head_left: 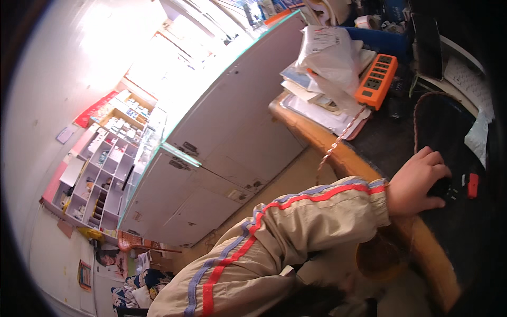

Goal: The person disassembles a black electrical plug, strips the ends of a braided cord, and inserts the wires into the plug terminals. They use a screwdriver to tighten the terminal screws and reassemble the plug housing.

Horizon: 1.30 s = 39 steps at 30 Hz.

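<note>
Tan sleeve (253, 238) with red and violet stripes filled the near foreground, the left arm reaching from the lower left across to the counter (430, 253). At its cuff, the left hand (420, 182) rested low over the dark top, back upward, fingers (434, 158) bent and thumb (434, 203) set apart from them. Dark shadow lay in the gap, so whether it grasped anything I could not tell. The right hand did not show.

Just beyond the fingertips sat a red block (472, 186) on the counter, apart from the hand, with a white bit (463, 179) just beside it. Smaller pale specks lay between block and thumb.

A brown cord (415, 119) ran from near the knuckles toward a dark screen (426, 47). Crumpled plastic (477, 138) and a white keyboard (467, 82) took up the far side. Farther along, an orange power strip (376, 82) leaned by stacked papers (325, 113) and a white bag (330, 55), its twisted lead (338, 142) crossing the counter's edge. Beyond stood pale cabinets (227, 121) and compartmented shelves (100, 174).
</note>
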Available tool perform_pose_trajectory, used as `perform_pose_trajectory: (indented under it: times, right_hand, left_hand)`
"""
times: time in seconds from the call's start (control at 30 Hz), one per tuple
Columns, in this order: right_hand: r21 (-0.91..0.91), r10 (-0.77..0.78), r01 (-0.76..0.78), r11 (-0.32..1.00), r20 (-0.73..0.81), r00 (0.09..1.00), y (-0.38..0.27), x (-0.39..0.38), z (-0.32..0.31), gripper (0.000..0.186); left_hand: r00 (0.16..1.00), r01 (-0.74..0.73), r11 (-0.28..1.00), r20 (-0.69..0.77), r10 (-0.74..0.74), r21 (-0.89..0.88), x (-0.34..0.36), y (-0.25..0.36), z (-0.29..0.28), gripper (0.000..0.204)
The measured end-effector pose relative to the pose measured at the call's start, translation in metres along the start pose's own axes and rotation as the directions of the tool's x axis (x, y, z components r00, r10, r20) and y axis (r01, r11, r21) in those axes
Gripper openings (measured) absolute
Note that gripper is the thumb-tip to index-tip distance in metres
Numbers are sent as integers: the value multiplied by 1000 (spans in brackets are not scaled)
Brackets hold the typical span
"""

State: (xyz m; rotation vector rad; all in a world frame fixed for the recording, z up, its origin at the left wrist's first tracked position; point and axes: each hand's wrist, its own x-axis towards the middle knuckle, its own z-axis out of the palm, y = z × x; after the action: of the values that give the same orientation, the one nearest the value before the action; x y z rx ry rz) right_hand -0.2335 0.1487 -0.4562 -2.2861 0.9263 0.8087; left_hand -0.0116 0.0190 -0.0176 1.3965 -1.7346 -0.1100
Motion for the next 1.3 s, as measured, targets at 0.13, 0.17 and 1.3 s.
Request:
perform_pose_trajectory:
  times: [0.13,0.17,1.3]
  right_hand:
    - [59,6,-9,998,43,999,-10,-44,-9,68]
    - [84,17,-23,996,70,997,-18,-57,-10,68]
    - [425,-38,266,865,-474,880,-4,-94,-166,69]
  left_hand:
    - [997,34,999,67,-36,30,1,11,-13,54]
    - [992,75,997,97,-78,35,0,15,-17,53]
    - [999,18,999,40,-20,48,2,11,-17,43]
